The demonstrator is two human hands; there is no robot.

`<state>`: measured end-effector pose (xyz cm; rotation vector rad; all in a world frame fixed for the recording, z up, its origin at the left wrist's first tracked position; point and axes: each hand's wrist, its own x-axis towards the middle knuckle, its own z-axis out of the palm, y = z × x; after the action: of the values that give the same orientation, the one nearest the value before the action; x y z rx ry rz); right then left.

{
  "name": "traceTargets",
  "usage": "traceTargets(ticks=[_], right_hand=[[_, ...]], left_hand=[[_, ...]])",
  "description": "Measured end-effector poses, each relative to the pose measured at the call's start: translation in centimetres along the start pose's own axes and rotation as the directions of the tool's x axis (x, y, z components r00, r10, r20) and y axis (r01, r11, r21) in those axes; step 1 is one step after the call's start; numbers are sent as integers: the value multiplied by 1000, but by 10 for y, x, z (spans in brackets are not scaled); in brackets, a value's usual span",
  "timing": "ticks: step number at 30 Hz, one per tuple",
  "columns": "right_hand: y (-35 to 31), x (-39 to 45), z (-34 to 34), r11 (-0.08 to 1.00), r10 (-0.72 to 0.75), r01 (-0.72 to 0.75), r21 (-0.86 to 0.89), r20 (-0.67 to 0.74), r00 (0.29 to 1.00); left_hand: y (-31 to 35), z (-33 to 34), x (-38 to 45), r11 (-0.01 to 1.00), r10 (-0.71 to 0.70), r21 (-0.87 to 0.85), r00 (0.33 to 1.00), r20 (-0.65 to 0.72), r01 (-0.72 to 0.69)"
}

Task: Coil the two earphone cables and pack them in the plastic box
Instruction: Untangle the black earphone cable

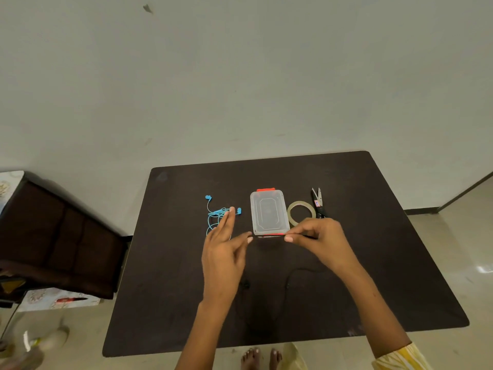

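Note:
The black earphone cable (289, 279) lies looped on the dark table (373, 263) in front of me, hard to see against it. My right hand (324, 241) pinches one stretch of it just in front of the clear plastic box (268, 213), which has red clips and a shut lid. My left hand (224, 252) seems to pinch the same stretch between thumb and forefinger, its other fingers straight and pointing away. The blue earphones (217, 213) lie loosely tangled left of the box, partly behind my left fingers.
A roll of clear tape (301, 212) lies right of the box, with scissors (318, 202) beyond it. A dark cabinet (58, 236) stands left of the table. The wall is close behind the table's far edge. My bare feet show below the near edge.

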<state>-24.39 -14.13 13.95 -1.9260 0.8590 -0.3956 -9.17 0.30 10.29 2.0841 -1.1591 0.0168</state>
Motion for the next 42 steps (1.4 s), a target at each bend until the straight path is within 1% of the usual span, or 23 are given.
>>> traceTargets(ticks=[3, 5, 7, 8, 10, 11, 13, 17, 19, 21, 24, 27, 31, 33, 37, 39, 40, 42], right_hand=[[11, -2, -14, 999, 44, -43, 7, -60, 997], [16, -3, -18, 998, 68, -68, 6, -88, 994], [15, -3, -19, 998, 65, -64, 7, -98, 993], [14, -2, -18, 998, 55, -55, 4, -95, 994], [9, -1, -14, 999, 39, -38, 5, -76, 996], [7, 0, -11, 999, 33, -32, 4, -64, 997], [3, 1, -3, 1000, 9, -9, -30, -28, 1000], [-7, 1, 20, 998, -54, 56, -31, 52, 997], [-10, 2, 28, 996, -82, 84, -23, 69, 994], [-12, 2, 31, 998, -63, 63, 1, 75, 995], [-11, 2, 26, 998, -24, 16, 67, 116, 993], [-3, 3, 13, 997, 40, -45, 62, 74, 996], [8, 4, -1, 993, 94, -95, 64, 11, 995], [8, 3, -2, 992, 97, -96, 77, -14, 995], [1, 4, 4, 996, 60, -59, 64, -13, 998], [-4, 4, 8, 997, 42, -42, 57, 6, 999], [-7, 4, 11, 998, 33, -34, 54, 19, 999], [-13, 4, 18, 998, 9, -13, 66, 51, 999]], left_hand=[[-12, -7, -3, 996, -80, -49, 996, -32, 78], [-17, -10, -5, 992, -105, -69, 994, -1, 105], [-20, -12, -7, 988, -117, -87, 988, 97, 126], [-19, -13, -7, 989, -120, -67, 981, 155, 132], [-16, -14, -7, 993, -121, 23, 963, 243, 119], [-14, -15, -6, 992, -124, 51, 958, 257, 114], [-8, -14, -4, 995, -96, 31, 970, 223, 91], [8, -7, 1, 978, 50, -208, 976, 214, -5], [15, -2, 0, 969, 97, -242, 975, 201, -46], [17, -1, -1, 969, 98, -241, 981, 170, -55], [14, -4, -2, 980, 86, -191, 987, 136, -58], [2, -11, -2, 987, -2, -161, 997, 71, 13], [-14, -18, -2, 986, -95, -137, 995, 27, 98], [-16, -18, -1, 988, -112, -98, 993, 45, 116], [-12, -14, 2, 980, -197, 23, 967, 163, 196], [-9, -9, 3, 984, -178, 49, 968, 179, 171], [-6, -7, 3, 990, -144, 34, 972, 186, 140], [1, -5, 3, 992, -58, -96, 976, 209, 80]])
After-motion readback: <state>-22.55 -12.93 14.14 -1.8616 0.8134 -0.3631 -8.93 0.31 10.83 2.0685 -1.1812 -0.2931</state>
